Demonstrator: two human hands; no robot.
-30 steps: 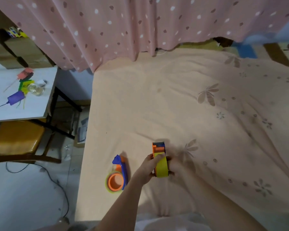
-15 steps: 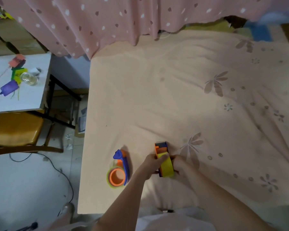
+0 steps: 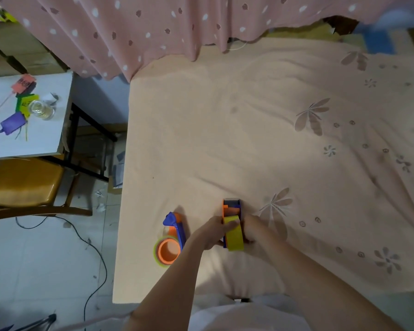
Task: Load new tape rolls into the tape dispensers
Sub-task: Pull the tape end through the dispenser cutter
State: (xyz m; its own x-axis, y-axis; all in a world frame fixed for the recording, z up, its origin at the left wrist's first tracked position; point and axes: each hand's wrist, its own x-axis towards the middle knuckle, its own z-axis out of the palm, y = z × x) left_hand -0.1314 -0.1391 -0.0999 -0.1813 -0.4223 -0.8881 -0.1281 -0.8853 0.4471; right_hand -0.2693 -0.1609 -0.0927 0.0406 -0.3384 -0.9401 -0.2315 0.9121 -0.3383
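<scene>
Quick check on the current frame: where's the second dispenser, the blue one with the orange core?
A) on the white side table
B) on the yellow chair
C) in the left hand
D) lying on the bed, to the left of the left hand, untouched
D: the blue dispenser lies on the bedsheet, apart from the left hand; both hands, left and right hand, grip the dispenser with the yellow roll.

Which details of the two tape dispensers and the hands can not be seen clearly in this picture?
Head view:
- Yellow tape roll: whether it sits on the hub, hidden by the left hand and right hand.
- Held dispenser: blade too small.
- Other dispenser: handle hidden underneath.
- Right fingers: hidden behind the roll.
</scene>
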